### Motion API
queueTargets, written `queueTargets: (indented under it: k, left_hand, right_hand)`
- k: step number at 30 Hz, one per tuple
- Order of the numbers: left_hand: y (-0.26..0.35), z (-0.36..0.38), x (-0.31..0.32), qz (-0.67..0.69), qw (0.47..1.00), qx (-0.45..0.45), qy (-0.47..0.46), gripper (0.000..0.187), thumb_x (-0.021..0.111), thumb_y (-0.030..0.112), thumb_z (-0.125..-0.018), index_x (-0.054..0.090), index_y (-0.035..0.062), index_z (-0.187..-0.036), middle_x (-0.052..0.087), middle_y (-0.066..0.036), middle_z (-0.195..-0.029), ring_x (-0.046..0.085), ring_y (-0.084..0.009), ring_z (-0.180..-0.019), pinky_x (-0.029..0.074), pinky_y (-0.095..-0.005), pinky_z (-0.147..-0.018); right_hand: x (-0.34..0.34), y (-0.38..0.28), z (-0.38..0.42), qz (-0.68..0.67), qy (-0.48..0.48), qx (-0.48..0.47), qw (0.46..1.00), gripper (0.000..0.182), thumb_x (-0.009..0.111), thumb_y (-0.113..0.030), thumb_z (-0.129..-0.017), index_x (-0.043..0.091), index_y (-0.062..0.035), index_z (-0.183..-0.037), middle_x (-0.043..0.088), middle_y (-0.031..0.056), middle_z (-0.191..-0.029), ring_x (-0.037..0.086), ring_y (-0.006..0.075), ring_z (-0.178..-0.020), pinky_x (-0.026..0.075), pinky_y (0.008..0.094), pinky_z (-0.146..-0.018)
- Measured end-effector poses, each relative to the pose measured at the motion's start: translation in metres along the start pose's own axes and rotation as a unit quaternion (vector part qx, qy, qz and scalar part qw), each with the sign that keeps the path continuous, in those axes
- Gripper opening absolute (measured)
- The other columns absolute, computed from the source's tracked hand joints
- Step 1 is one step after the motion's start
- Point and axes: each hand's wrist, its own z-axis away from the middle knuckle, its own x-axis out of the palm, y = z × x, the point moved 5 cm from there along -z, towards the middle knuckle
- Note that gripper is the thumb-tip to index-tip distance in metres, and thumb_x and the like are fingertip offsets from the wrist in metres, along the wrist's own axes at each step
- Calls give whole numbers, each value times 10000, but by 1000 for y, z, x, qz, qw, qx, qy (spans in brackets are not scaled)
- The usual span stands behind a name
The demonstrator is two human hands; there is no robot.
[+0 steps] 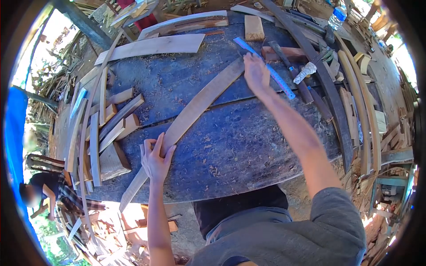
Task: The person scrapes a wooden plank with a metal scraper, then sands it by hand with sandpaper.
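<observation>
A long, slightly curved wooden slat (202, 98) lies diagonally over the dark blue worktable (248, 137), its near end jutting past the table's front edge. My left hand (156, 158) grips the slat's lower part, thumb on one side and fingers on the other. At the slat's far end is my right hand (256, 75), its fingers closed together. Something thin and dark shows by those fingertips, too small to name. A blue ruler (279, 81) lies just right of my right hand, partly hidden behind it.
Curved boards (155, 46) lie at the back beside a wood block (254, 28). A hammer (284, 57) and long dark beam (326, 75) are on the right, offcuts (120, 126) on the left. A water bottle (338, 17) stands far right. Another person (46, 188) sits at far left.
</observation>
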Motion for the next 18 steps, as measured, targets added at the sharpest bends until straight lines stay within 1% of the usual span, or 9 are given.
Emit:
queueTargets:
  k: [3,5,6,8,9,13,15,16,18]
  left_hand:
    - [-4,0,3,-7,1000,4,4,511,824,344,-778,704,121,-1222,531,-63,-973,542,-255,-907,499,-386,-776]
    - [-2,4,2,-17,1000,5,-3,511,826,342,-775,705,124,-1221,531,-66,-969,544,-261,-909,500,-389,-776]
    - [-2,0,-1,-24,1000,15,10,512,828,339,-771,705,127,-1221,530,-68,-966,546,-267,-910,501,-392,-776]
    - [-2,0,1,-17,1000,18,13,518,834,337,-759,706,132,-1217,532,-72,-965,549,-276,-910,504,-403,-768]
    - [-3,1,1,-21,1000,16,13,514,827,333,-769,703,131,-1226,531,-67,-961,549,-269,-912,502,-403,-769]
    - [1,0,4,-25,1000,1,15,493,822,334,-774,705,138,-1211,538,-62,-967,554,-265,-917,511,-405,-773]
    - [-1,2,-1,-45,999,1,16,480,825,342,-767,713,143,-1189,550,-65,-990,557,-268,-921,521,-406,-775]
    - [1,2,0,-36,999,12,20,463,816,341,-778,704,136,-1177,559,-66,-1009,562,-274,-939,518,-409,-794]
    - [4,-1,-2,-38,999,9,33,447,807,341,-788,696,129,-1166,568,-67,-1029,568,-280,-957,515,-413,-813]
  right_hand:
    - [-11,-58,19,-68,-76,-64,993,209,544,-154,-920,675,-88,-1069,706,129,-977,703,306,-895,563,423,-797]
    - [-7,-74,39,-5,-216,-22,976,227,572,-143,-919,673,-85,-1114,720,113,-965,714,302,-766,584,413,-687]
    - [-9,-70,40,-5,-218,-13,976,227,572,-143,-919,673,-85,-1114,720,113,-965,714,302,-766,584,413,-687]
    - [-33,-56,14,-198,-77,-96,973,214,574,-145,-934,678,-91,-1112,720,108,-922,699,308,-649,584,393,-595]
    - [-37,-50,13,-184,-87,-55,978,209,601,-138,-919,681,-103,-1109,711,101,-901,705,299,-711,590,384,-635]
    - [-49,-43,22,-189,-45,-85,977,224,628,-121,-900,682,-115,-1118,702,91,-946,695,294,-853,582,393,-701]
    - [-42,-42,28,-193,-44,-41,979,255,652,-103,-879,682,-137,-1130,676,64,-1030,644,275,-1015,540,410,-809]
    - [-39,-47,30,-206,-42,-44,977,255,652,-103,-879,682,-137,-1130,676,64,-1030,644,275,-1015,540,410,-809]
    - [-37,-67,33,-196,-48,-76,977,265,657,-116,-878,682,-145,-1141,644,58,-1080,596,265,-1092,466,449,-903]
